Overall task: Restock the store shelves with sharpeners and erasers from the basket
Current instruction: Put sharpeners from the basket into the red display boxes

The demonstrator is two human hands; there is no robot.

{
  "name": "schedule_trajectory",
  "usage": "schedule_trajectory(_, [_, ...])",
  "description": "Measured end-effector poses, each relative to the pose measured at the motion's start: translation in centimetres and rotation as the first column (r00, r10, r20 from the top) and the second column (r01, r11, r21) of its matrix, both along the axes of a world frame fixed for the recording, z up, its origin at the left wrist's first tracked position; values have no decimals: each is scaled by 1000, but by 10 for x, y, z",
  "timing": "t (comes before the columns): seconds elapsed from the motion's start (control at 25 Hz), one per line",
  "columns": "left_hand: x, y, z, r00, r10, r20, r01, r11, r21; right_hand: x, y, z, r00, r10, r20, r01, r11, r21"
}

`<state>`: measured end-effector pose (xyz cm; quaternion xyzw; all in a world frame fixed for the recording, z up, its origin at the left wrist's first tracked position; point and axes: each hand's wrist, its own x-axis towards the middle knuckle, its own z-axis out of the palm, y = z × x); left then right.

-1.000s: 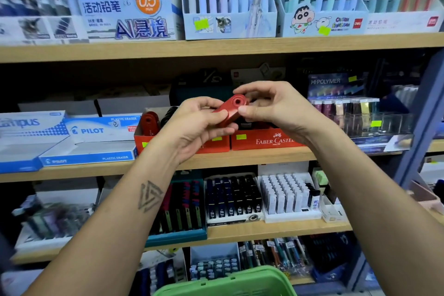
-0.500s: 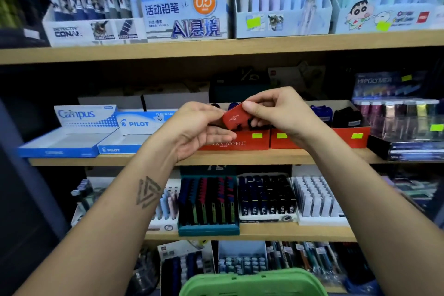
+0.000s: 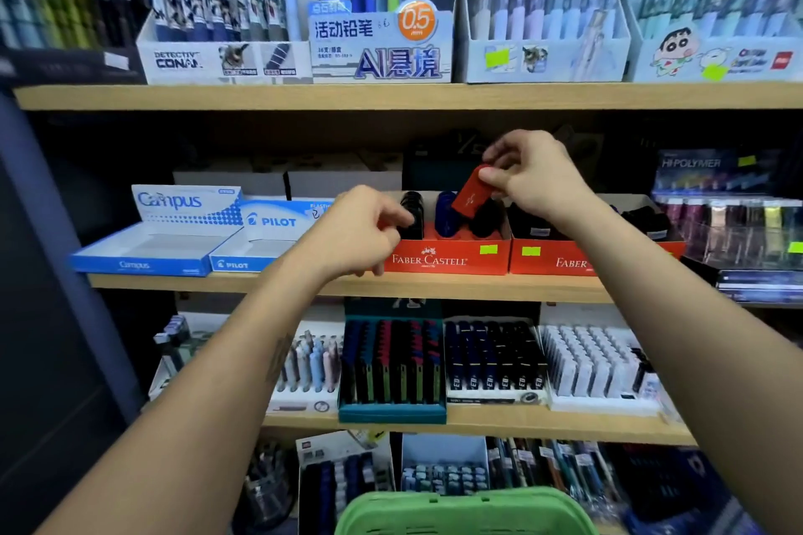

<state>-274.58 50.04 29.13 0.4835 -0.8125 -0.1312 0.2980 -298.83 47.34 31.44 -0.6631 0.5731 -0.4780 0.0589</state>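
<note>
Wooden store shelves fill the view in front of me, packed with stationery. The top shelf [image 3: 391,96] carries display cartons of pens and mechanical pencils, among them one marked 0.5 [image 3: 382,52]. On the middle shelf [image 3: 434,287], from the left, sit a blue and white Campus box [image 3: 160,230], a Pilot eraser box [image 3: 260,239], then two red Faber-Castell boxes side by side, and further right a clear rack of small coloured items [image 3: 734,226] under a Hi-Polymer sign. The shelf below holds trays of lead cases [image 3: 495,361] and white erasers [image 3: 591,365].

My right hand [image 3: 534,178] pinches a red sharpener [image 3: 471,191] by its upper end, thumb in front and fingers curled behind it. The sharpener hangs tilted, its lower end dipping toward the left Faber-Castell box [image 3: 443,258], just above the black and blue sharpeners [image 3: 447,215] that stand on edge inside. I cannot tell whether it touches them.

My left hand [image 3: 360,230] is at the left end of that same box, fingers curled with the tips drawn together near a black sharpener [image 3: 413,213]; a sliver of red shows at my fingertips, but I cannot tell whether I grip anything.

The second Faber-Castell box [image 3: 560,261] lies partly behind my right wrist. The green basket [image 3: 465,510] shows at the bottom edge, below my arms.
</note>
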Motion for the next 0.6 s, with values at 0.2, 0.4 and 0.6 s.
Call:
schedule_trajectory(0.2, [27, -15, 2, 953, 297, -67, -303, 945, -121, 32, -3, 4, 990, 136, 49, -135, 991, -28])
schedule_trajectory(0.4, [42, -16, -6, 957, 283, 63, -284, 959, 3, 84, -20, 1, 982, 157, -104, -162, 986, -42])
schedule_trajectory(0.6, [47, -22, -16, 975, 175, 140, -183, 982, 47, 113, -30, -10, 949, 116, -294, -110, 993, 37])
